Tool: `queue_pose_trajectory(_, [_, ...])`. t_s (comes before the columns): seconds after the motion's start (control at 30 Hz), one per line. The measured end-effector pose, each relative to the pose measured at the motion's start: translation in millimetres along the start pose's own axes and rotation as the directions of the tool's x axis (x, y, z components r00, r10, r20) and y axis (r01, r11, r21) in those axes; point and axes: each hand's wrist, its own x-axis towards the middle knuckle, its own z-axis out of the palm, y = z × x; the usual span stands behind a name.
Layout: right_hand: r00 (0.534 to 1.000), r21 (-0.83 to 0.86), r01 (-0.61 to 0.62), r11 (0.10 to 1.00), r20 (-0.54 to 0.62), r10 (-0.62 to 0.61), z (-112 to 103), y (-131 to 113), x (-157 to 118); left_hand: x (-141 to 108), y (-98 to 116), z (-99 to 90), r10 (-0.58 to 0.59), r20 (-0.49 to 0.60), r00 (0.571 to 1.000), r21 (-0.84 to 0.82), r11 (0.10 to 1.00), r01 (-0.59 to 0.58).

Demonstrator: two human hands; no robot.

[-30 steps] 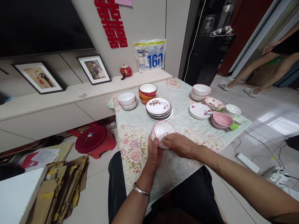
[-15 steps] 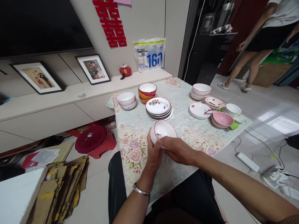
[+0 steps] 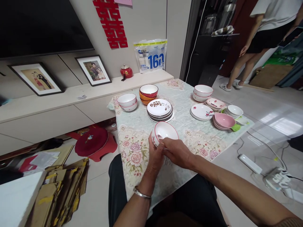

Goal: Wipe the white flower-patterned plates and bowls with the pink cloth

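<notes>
A white bowl (image 3: pixel 167 130) with a red rim is held tilted over the near part of the table, its inside facing me. My left hand (image 3: pixel 156 156) is closed around its left side, thumb at the rim. My right hand (image 3: pixel 176 151) grips the near edge, fingers curled under and partly hidden. Just beyond the bowl is a stack of white plates (image 3: pixel 159 107) with brown flowers. Behind that stand stacked red and orange bowls (image 3: pixel 148 91), with two white bowls (image 3: pixel 127 100) to their left.
Flowered plates (image 3: pixel 202 111), white bowls (image 3: pixel 203 90), pink bowls (image 3: pixel 223 120) and small white bowls (image 3: pixel 234 110) stand on the tablecloth's (image 3: pixel 134 151) right side. A red stool (image 3: pixel 94 143) and folded cardboard (image 3: pixel 59 189) lie left. A person (image 3: pixel 262 34) stands at the back right.
The bowl and both hands stay nearly in place, the bowl turned slightly. The person at the back right has shifted stance, and a dark flat object now shows in that person's hand.
</notes>
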Motion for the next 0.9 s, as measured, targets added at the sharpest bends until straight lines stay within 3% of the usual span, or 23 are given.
queue_pose_trajectory(0.1, [0.987, -0.016, 0.148, 0.989, 0.058, -0.146, -2.8, 11.0, -0.3, 0.2, 2.1, -0.1, 0.017, 0.014, 1.000, -0.039, 0.999, -0.016])
queue_pose_trajectory(0.23, [0.943, -0.232, 0.304, 0.924, 0.210, -0.258, -14.2, 35.2, -0.7, 2.1, 4.9, 3.8, -0.032, 0.018, 0.999, -0.107, 0.994, 0.034])
queue_pose_trajectory(0.33, [0.948, -0.299, 0.287, 0.910, 0.222, -0.227, -16.6, 35.4, -0.2, 3.1, 3.9, 5.0, -0.035, 0.032, 0.999, -0.106, 0.994, 0.038])
queue_pose_trajectory(0.53, [0.999, -0.027, 0.038, 0.999, 0.021, -0.037, -3.5, 7.6, 3.2, 1.7, -1.0, 1.2, 0.064, 0.037, 0.997, 0.008, 0.998, -0.065])
queue_pose_trajectory(0.63, [0.990, -0.017, 0.135, 0.991, 0.053, -0.134, -3.9, 12.5, 3.8, 1.0, 1.4, 1.9, 0.073, 0.029, 0.997, -0.016, 0.997, -0.072])
queue_pose_trajectory(0.73, [0.955, -0.168, 0.271, 0.948, 0.167, -0.244, -11.9, 27.3, 3.0, 1.5, 5.1, 4.9, 0.011, 0.045, 0.999, -0.087, 0.996, -0.007])
queue_pose_trajectory(0.9, [0.945, -0.342, 0.298, 0.891, 0.237, -0.225, -20.7, 32.9, 0.5, 2.6, 7.2, 6.9, -0.068, 0.022, 0.997, -0.123, 0.990, 0.070])
